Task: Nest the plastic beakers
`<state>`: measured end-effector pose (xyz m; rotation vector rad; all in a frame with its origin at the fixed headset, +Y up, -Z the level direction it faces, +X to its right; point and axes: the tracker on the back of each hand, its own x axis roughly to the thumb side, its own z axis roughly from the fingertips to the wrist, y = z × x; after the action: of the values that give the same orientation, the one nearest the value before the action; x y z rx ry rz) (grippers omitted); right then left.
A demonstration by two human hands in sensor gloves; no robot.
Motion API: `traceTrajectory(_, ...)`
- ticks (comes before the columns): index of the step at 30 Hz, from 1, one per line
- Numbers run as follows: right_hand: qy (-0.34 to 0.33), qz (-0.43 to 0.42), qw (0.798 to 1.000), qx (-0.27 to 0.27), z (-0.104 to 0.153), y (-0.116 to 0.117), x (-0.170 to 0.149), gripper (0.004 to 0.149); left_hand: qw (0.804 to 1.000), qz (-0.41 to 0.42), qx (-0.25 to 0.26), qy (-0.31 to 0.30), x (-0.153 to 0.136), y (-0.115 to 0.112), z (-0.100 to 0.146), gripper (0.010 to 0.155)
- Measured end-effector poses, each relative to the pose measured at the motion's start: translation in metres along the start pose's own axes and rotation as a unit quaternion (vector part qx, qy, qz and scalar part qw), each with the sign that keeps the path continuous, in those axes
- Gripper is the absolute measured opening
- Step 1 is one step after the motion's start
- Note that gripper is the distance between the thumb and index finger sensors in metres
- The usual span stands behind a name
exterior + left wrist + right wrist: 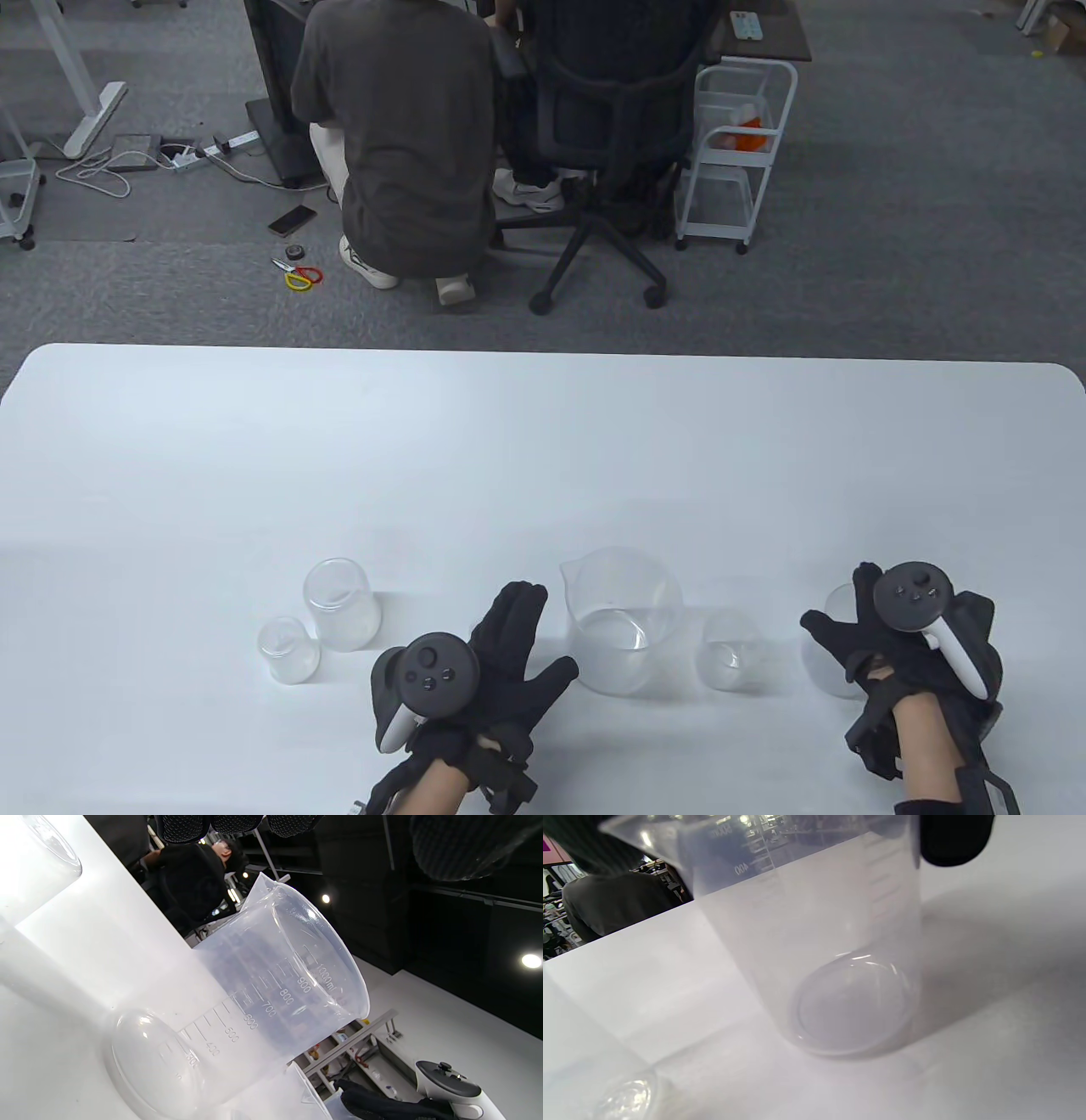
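Five clear plastic beakers stand in a row near the table's front edge. The large 1000 ml beaker is in the middle and fills the left wrist view. My left hand hovers just left of it, fingers spread, holding nothing. My right hand grips the mid-size beaker at the far right from above, around its rim. In the right wrist view this beaker stands on the table with gloved fingertips at its top. A small beaker stands between the large one and my right hand.
A medium beaker and a small beaker stand left of my left hand. The white table stretches bare behind the row. Beyond its far edge a person crouches and an office chair stands.
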<state>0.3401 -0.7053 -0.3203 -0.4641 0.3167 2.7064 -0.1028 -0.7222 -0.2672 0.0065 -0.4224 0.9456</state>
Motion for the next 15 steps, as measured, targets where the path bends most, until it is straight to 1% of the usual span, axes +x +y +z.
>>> traceTrajectory(4, -0.003, 0.008, 1.0, -0.024, -0.001, -0.002, 0.003, 0.091, 1.0, 0.003, 0.001, 0.005, -0.001, 0.0, 0.001, 0.087)
traceTrajectory(7, -0.009, -0.004, 0.999, -0.045, 0.001, -0.007, 0.002, 0.09, 1.0, 0.005, 0.001, 0.005, 0.0, 0.001, 0.001, 0.087)
traceTrajectory(11, -0.019, -0.006, 0.997, -0.068, 0.01, -0.027, 0.004, 0.091, 1.0, 0.008, 0.003, 0.0, 0.001, 0.002, 0.0, 0.087)
traceTrajectory(15, -0.053, -0.028, 0.993, -0.102, 0.027, -0.059, 0.018, 0.091, 1.0, 0.006, 0.001, -0.001, 0.001, 0.002, 0.0, 0.087)
